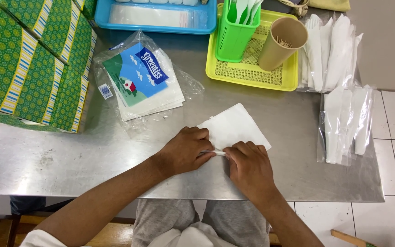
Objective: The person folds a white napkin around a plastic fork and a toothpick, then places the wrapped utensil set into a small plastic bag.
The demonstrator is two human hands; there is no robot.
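Pinching the napkin's (234,128) near edge, left hand (186,151) and right hand (250,167) hold narrow-fingered; light, soft, crease-prone paper, best gripped at edges.

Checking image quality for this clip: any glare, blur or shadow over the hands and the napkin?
Head view: sharp overall; soft glare on the steel table; faint shadows under the left hand and right hand; white paper napkin bright but readable.

Napkin pack (140,80) beside green boxes (33,64)
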